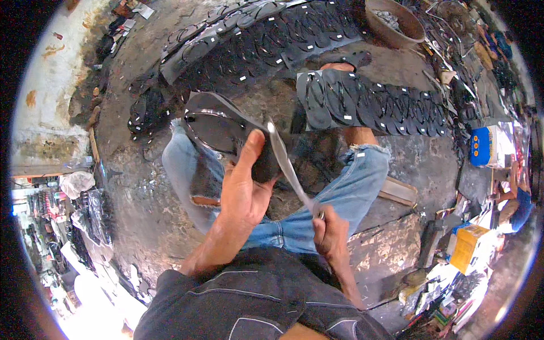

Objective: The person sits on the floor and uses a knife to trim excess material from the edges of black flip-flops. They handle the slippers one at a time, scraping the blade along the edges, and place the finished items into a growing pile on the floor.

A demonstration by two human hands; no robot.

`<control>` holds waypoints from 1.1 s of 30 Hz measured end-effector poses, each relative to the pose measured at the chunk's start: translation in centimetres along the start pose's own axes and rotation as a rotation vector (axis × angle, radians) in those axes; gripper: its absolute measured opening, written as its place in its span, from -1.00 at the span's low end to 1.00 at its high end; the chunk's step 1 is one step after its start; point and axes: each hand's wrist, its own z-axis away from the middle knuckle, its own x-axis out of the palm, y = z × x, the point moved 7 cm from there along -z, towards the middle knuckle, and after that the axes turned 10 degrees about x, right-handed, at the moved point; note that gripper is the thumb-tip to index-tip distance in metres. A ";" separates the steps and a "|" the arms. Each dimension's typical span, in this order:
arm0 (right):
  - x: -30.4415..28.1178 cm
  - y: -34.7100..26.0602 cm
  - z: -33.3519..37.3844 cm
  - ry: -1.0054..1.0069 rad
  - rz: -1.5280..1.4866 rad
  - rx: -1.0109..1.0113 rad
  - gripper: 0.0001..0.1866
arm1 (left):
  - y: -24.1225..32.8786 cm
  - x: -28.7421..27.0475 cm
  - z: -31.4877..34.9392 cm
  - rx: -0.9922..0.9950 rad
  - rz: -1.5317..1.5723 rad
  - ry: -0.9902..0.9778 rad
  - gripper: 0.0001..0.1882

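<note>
My left hand is closed round the near end of a black flip-flop, its thumb lying on top. The flip-flop has a shiny dark strap and is held up over my left knee, with dark sheet material showing along its edge. In my right hand is a knife with a long, bright blade, gripped by its handle. The blade slants up and left, its far part beside the flip-flop's right edge. Whether it touches that edge I cannot tell.
Long rows of black flip-flops cover the floor ahead. Another row stretches across by my right foot. A brown basin stands far right. A blue-and-white box, a yellow box and another person are at right.
</note>
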 end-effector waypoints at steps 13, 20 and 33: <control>-0.7 -5.6 -5.2 -0.439 0.005 -0.120 -0.65 | -0.4 -6.2 0.7 0.090 -0.254 -0.055 -0.61; 2.7 -8.4 -9.8 -0.338 -0.101 -0.186 -0.63 | -1.0 -7.0 2.4 -0.079 -0.293 0.016 -0.51; 5.7 -15.9 -19.7 -0.286 -0.593 -0.213 -0.56 | 1.4 -8.8 4.1 -0.084 -0.549 -0.093 -0.18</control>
